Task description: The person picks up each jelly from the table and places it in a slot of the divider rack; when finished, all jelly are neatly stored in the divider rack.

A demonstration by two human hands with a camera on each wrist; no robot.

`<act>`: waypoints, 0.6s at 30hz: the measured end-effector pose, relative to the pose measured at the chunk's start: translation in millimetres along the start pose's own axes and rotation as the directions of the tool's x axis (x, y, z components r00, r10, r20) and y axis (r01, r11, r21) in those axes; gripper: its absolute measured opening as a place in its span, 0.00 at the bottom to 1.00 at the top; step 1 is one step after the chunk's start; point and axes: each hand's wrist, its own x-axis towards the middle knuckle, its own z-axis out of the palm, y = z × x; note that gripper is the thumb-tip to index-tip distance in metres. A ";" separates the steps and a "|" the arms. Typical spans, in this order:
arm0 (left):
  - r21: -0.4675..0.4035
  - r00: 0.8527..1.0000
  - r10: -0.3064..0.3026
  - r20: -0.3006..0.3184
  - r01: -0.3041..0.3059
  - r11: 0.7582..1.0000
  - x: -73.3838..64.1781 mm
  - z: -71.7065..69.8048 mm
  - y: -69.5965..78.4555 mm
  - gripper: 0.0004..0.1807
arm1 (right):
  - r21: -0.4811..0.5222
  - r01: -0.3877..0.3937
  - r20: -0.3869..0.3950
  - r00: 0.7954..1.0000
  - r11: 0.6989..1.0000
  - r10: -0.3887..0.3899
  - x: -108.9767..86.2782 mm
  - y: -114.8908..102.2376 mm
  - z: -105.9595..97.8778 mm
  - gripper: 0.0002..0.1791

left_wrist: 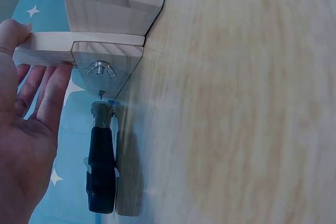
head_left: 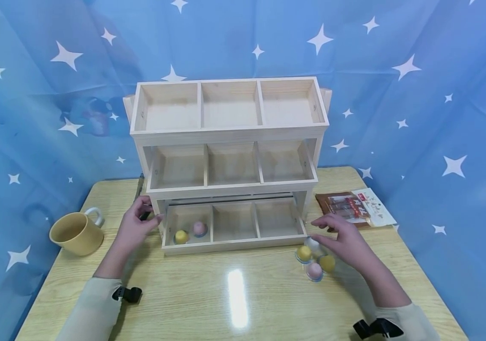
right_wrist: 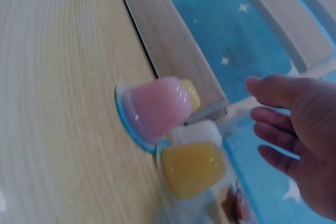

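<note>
A three-tier wooden shelf (head_left: pixel 230 135) has three compartments in each tier. My left hand (head_left: pixel 138 222) grips its left side piece (left_wrist: pixel 47 45), with the thumb on one face and the fingers on the other. In the bottom tray's left compartment are a yellow jelly cup (head_left: pixel 181 237) and a pink one (head_left: pixel 200 229). By the tray's right front corner, my right hand (head_left: pixel 342 239) hovers with relaxed fingers and holds nothing. Below it are a pink cup (right_wrist: pixel 160 106), a white cup (right_wrist: pixel 199 132) and two yellow cups (head_left: pixel 304 253) (right_wrist: pixel 194 169), grouped on the table.
A yellow mug (head_left: pixel 76 233) with a white handle stands at the left. Brown and white packets (head_left: pixel 355 207) lie at the right behind my hand. Near the shelf's left foot is a black-handled tool (left_wrist: pixel 102 166). A blue starred curtain (head_left: pixel 396 94) hangs behind.
</note>
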 end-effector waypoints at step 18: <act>-0.004 1.000 0.003 -0.007 -0.003 1.000 0.7 0.5 -3.3 0.26 | 0.171 -0.134 0.198 0.975 0.976 0.100 -2.8 33.3 7.6 0.19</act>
